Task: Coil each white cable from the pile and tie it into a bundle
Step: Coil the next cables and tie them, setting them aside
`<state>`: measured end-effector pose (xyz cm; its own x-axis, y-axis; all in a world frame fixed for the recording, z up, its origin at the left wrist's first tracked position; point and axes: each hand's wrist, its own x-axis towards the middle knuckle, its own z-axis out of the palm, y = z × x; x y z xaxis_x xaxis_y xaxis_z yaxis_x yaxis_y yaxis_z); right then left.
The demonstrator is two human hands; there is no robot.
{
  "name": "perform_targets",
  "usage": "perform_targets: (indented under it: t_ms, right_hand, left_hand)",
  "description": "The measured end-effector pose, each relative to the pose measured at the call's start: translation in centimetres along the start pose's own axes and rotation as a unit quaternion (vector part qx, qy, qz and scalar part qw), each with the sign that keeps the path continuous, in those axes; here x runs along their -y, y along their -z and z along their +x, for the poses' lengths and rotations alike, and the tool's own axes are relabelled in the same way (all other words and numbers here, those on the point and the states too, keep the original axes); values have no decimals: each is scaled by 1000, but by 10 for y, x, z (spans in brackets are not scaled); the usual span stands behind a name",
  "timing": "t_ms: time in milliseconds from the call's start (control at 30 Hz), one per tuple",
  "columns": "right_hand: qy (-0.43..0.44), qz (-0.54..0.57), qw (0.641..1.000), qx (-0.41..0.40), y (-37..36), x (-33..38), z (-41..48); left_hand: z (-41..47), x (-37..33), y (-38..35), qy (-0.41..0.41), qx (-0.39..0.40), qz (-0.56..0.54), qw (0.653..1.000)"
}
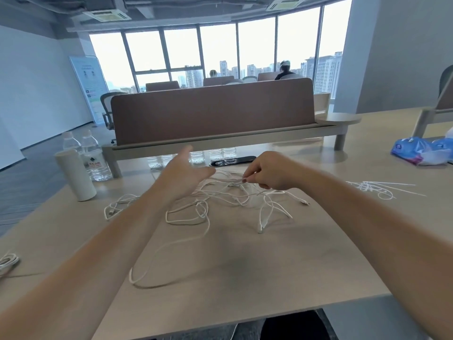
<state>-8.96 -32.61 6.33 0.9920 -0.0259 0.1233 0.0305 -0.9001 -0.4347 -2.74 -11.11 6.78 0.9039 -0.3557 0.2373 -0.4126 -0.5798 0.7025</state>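
Note:
A tangled pile of white cables lies spread over the middle of the beige table. One long loop trails toward the front edge. My right hand hovers over the far side of the pile and pinches a cable near its plug between thumb and fingertips. My left hand floats over the pile's left side, fingers straight and spread, holding nothing. A coiled white cable bundle rests at the table's left edge.
A white cylinder and two water bottles stand at the back left. White ties lie at the right, and a blue wipes packet farther right. A brown divider and a black oval socket panel are behind the pile.

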Motion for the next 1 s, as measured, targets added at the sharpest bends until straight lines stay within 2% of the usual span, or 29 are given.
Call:
perform_targets:
  t_ms: [100, 167, 233, 367, 467, 533, 700, 867, 1000]
  right_hand:
    - [25, -4, 1000, 17, -2, 7, 0]
    - [38, 12, 999, 6, -3, 10, 2]
    - [42, 34, 999, -9, -3, 11, 4]
    - [31, 22, 999, -21, -4, 5, 6]
    - [-8, -41, 999, -1, -7, -9, 8]
    - [-35, -41, 999, 2, -11, -20, 9]
    - [-85, 63, 992, -74, -18, -40, 14]
    - [-57, 136, 970, -192, -8, -32, 23]
    - [-13, 156, 946, -282, 9, -16, 22]
  left_hand:
    - [-4, -7, -7, -79, 79, 52, 992]
    - [-5, -10, -15, -88, 132, 75, 984]
    - [-6, -9, -22, -84, 148, 58, 984]
    - [-4, -6, -23, -66, 79, -3, 995]
    - [4, -2, -15, -52, 49, -128, 989]
    - [12, 3, -7, -45, 33, -155, 986]
    - [20, 18, -1, -13, 36, -190, 981]
    - [20, 25, -9, 6, 70, -169, 983]
    - [21, 32, -12, 17, 66, -161, 985]
